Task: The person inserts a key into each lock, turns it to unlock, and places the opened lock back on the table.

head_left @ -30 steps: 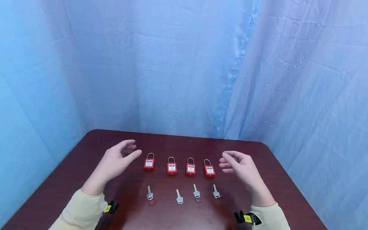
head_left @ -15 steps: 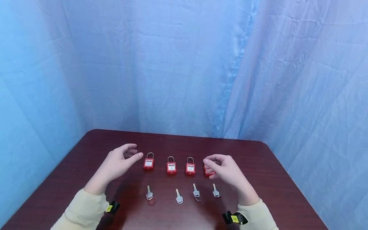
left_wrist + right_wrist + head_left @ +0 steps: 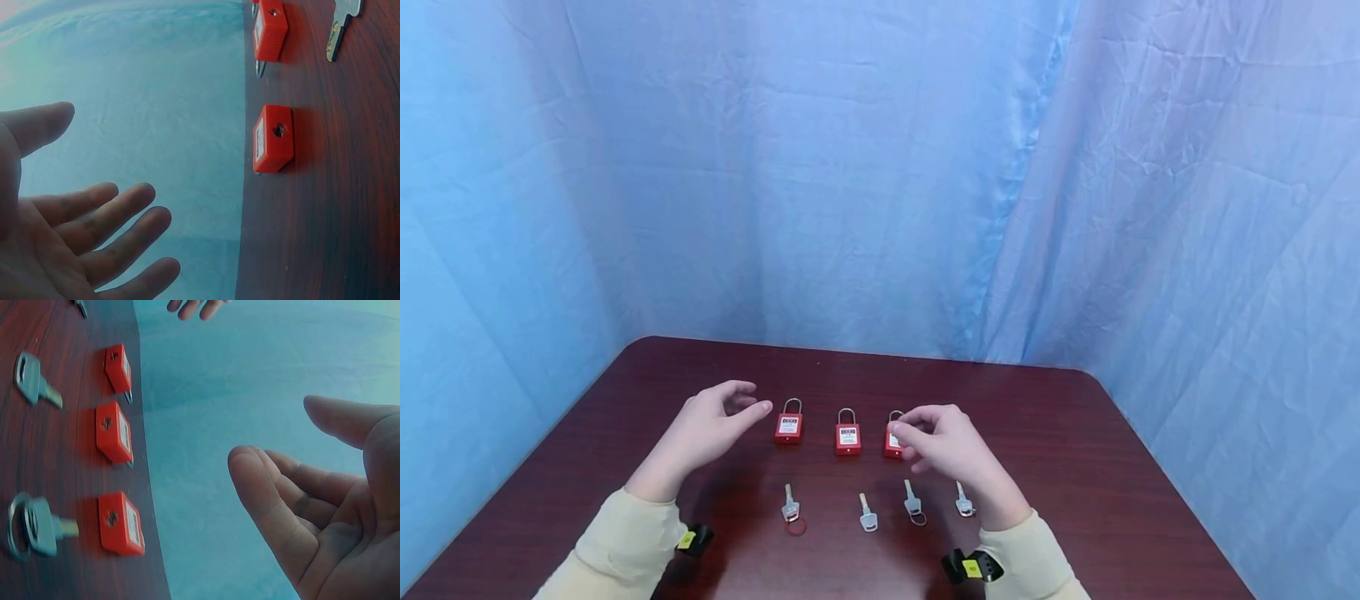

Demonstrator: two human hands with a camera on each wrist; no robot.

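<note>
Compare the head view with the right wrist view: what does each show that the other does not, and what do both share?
Only the head view shows all four keys, such as the red-ringed key, both sleeves, and the whole table. Only the right wrist view shows the right hand's open palm and the keyholes in the padlock bases. Both show red padlocks, keys, the dark wooden tabletop, the blue backdrop and the left hand.

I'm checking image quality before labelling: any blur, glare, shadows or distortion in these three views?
Head view: sharp, evenly lit, soft shadows under the right hand and left hand on the table; mild wide-angle bend. Left wrist view: palm close and soft, padlock crisp, scene turned sideways. Right wrist view: fingers slightly blurred, keys clear; no harsh glare.
</note>
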